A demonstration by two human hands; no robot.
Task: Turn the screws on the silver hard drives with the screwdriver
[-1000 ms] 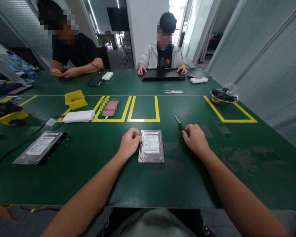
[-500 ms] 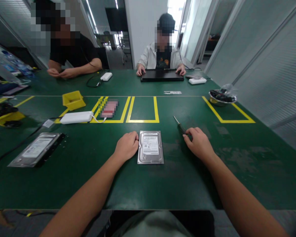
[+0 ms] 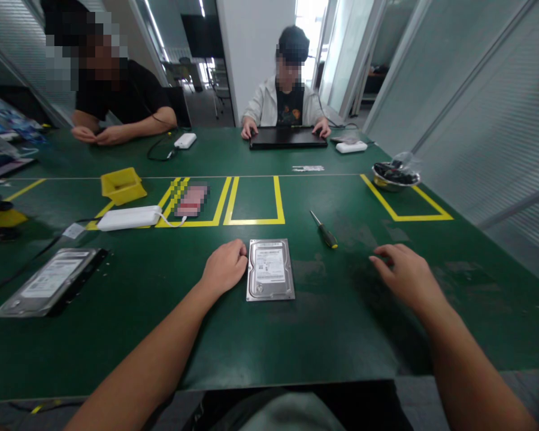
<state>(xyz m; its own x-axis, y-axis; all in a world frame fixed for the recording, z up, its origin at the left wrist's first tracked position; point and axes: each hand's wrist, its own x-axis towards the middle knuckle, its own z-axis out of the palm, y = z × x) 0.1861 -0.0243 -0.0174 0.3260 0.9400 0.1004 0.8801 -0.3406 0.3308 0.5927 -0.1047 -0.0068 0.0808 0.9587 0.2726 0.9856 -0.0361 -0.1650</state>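
Observation:
A silver hard drive [image 3: 270, 269] with a white label lies flat in front of me. My left hand [image 3: 226, 263] rests on the table against or just beside its left edge, with the fingers curled in and nothing visible in them. To the drive's right lies a screwdriver [image 3: 327, 234] with a dark handle and yellow end, its metal tip pointing away to the left. My right hand [image 3: 402, 269] hovers to the right of the screwdriver, empty, its thumb and fingers parted.
Another hard drive [image 3: 49, 281] lies at the left. Farther back are a yellow bin [image 3: 124, 185], a white power strip [image 3: 129, 218], a pink phone-like item [image 3: 192, 200] and a metal bowl [image 3: 395, 178] of dark parts. Across the green table [image 3: 233, 341], two people sit; one holds a black laptop-like panel [image 3: 288, 137].
My right hand has let go of the screwdriver, which now lies on the table, and has drawn away to the right. My left hand stays by the hard drive. The view has shifted slightly.

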